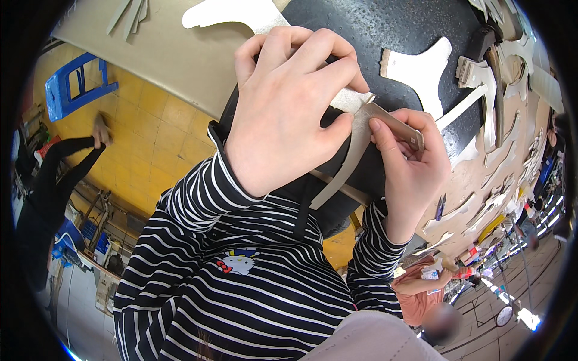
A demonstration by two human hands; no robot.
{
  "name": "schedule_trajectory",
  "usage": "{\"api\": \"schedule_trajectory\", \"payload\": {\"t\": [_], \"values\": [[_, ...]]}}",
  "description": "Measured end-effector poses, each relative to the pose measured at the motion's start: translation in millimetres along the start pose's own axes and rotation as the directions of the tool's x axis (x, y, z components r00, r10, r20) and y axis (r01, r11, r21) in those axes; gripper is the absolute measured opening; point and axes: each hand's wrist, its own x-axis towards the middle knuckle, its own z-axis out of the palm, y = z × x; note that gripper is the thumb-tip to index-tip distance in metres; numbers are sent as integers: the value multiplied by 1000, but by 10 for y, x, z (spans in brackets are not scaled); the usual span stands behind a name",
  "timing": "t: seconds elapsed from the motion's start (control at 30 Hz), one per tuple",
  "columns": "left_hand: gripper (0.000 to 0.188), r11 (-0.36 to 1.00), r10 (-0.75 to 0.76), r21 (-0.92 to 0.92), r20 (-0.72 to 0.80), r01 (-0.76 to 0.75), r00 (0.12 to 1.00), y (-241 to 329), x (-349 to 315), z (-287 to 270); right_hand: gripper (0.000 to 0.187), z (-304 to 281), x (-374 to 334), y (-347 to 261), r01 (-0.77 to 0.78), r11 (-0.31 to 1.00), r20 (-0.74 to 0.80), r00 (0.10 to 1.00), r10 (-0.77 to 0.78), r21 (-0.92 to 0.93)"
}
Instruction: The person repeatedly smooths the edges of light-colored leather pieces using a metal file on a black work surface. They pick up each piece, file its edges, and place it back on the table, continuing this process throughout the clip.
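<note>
1. Head view: both hands meet near the desk (pixel 361 27) edge, over a dark area in front of the striped top (pixel 253 289).
2. Left hand (pixel 289 111): fingers bent and spread, palm down, partly covering a white piece (pixel 351 100). The piece shows between the thumb and forefinger. Whether the hand grips it or only presses on it cannot be told.
3. Right hand (pixel 418 159): closed on a brown band (pixel 391 122), pinched between thumb and bent fingers. The thumb tip lies beside the edge of a pale strip.
4. Pale strip (pixel 355 153): meets the band between the two hands, then curves down and to the left, its lower end near the striped top. Whether strip and band are one part cannot be told.
5. Desk, dark section: a branched white cutout (pixel 419 75) lies just beyond the right hand; a stack (pixel 478 73) of pale parts is farther right.
6. Desk, pale section, upper left: several slim offcuts (pixel 132 17) lie together near the picture's top edge.
7. Floor (pixel 147 129): yellow, at left, with a blue stool (pixel 78 87) on it.
8. Surroundings: a person in dark clothing (pixel 39 186) at far left; another in an orange top (pixel 418 298) at lower right; a round clock (pixel 504 316) beyond.
</note>
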Motion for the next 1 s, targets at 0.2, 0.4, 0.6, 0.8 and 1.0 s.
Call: {"api": "schedule_trajectory", "payload": {"t": [0.2,0.4,0.6,0.8,1.0], "values": [[26,1000,8,-8,14,-8,1000,-23,3,-11,15,-3,-4,4,-18,1000,4,1000,18,8],[24,1000,-19,-11,-3,19,1000,7,15,8,15,1,-2,4,-30,999,6,1000,30,19],[23,1000,-31,3,-23,31,999,29,24,19,18,-12,1,-29,-30,999,-4,1000,30,39],[23,1000,-3,23,-33,4,999,19,13,27,18,-8,92,-52,171,970,-11,984,-176,-174],[23,1000,-11,15,-22,12,1000,19,17,16,13,5,108,-101,35,991,-3,999,-35,-128]]}}
